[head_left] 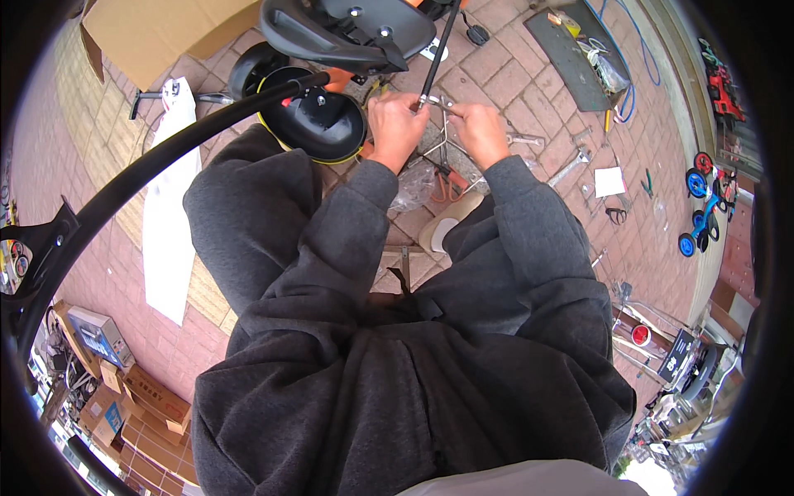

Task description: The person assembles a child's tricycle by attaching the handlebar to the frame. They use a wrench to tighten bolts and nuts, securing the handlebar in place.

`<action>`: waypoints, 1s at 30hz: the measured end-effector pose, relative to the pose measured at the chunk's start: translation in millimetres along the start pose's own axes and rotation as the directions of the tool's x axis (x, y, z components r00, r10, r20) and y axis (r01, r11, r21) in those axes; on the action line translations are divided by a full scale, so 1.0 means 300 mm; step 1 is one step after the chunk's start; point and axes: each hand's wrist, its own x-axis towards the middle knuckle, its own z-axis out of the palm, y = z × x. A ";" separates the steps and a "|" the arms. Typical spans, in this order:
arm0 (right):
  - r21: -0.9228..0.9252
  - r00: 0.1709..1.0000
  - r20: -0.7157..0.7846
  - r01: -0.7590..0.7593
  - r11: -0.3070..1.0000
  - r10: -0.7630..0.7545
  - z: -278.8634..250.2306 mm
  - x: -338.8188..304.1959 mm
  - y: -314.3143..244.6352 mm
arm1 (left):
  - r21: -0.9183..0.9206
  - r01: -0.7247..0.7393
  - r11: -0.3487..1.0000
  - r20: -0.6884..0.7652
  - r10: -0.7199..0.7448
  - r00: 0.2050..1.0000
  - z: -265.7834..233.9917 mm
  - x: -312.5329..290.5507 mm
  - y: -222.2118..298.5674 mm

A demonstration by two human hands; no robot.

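My left hand [395,126] is closed, its fingertips pinching around the lower end of a thin black rod [441,51] with a silver tip. Close beside it, my right hand [481,132] is closed on a slim silver metal tool [443,104], whose kind is partly hidden by the fingers. Beneath the hands, thin metal arms spread in a Y shape; I cannot tell whether they belong to that tool. A black wheel [327,126] with a yellow rim line lies left of my left hand. Above it is a black moulded plastic seat [356,37].
A long black curved tube [178,136] crosses the left side. Wrenches [571,165] and pliers [648,180] lie on the brick paving at right, below a grey tool tray [566,66]. Orange-handled scissors [449,183] and a clear plastic bag [413,186] lie between my legs. Cardboard [165,37] stands upper left.
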 end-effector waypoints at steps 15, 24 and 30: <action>-0.010 0.996 0.078 0.045 0.999 -0.044 -0.005 0.026 0.015 | 0.037 -0.044 0.998 0.051 0.042 0.998 0.009 -0.011 -0.005; -0.093 0.984 0.107 0.155 0.983 -0.145 -0.044 0.036 0.011 | 0.104 -0.110 0.988 0.097 0.100 0.990 -0.008 -0.007 0.016; -0.039 0.988 0.071 0.143 0.989 -0.140 -0.048 0.035 -0.005 | 0.045 -0.076 0.996 0.087 0.072 0.994 0.004 -0.010 0.026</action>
